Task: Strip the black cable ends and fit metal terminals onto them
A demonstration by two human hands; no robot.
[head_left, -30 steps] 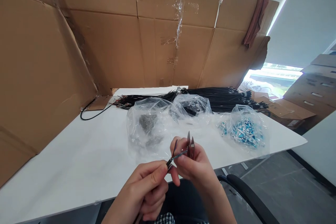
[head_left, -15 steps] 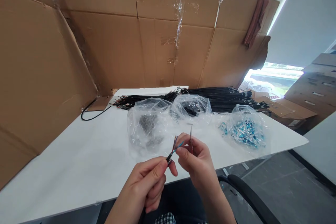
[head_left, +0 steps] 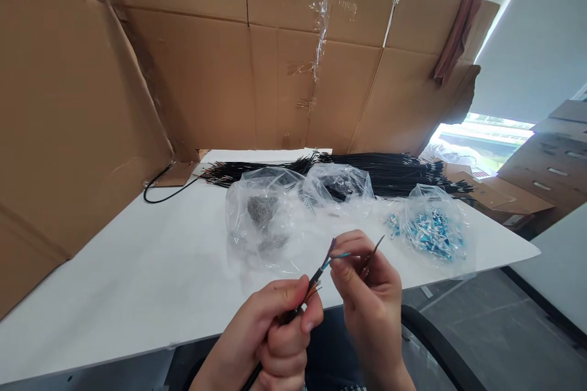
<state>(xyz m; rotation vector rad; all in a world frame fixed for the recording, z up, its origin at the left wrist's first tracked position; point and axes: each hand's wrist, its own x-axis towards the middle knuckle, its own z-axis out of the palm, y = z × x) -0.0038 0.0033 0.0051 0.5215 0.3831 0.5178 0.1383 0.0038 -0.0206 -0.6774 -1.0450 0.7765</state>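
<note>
My left hand [head_left: 287,324] is closed round a black cable [head_left: 317,276], whose stripped end points up and to the right. Thin coloured wires fan out of that end, among them a blue wire [head_left: 340,255] and a purple one. Orange-brown strands [head_left: 313,289] stick out beside my left fingertips. My right hand [head_left: 369,293] pinches the blue wire between thumb and forefinger. Tucked among its other fingers is a slim, pointed metal tool [head_left: 376,247] like tweezers, its tip angled up and right; its lower part is hidden.
Behind my hands on the white table [head_left: 137,281] lie clear plastic bags [head_left: 263,220] with small dark contents. Long black cables [head_left: 394,174] are heaped at the back. A bag of blue and silver pieces [head_left: 433,229] sits right. Cardboard walls [head_left: 206,85] enclose the back and left.
Both hands have shifted right, and my left hand now shows more of the cable. Orange-brown strands have come into sight there. The pointed tool has tilted from upright to the right.
</note>
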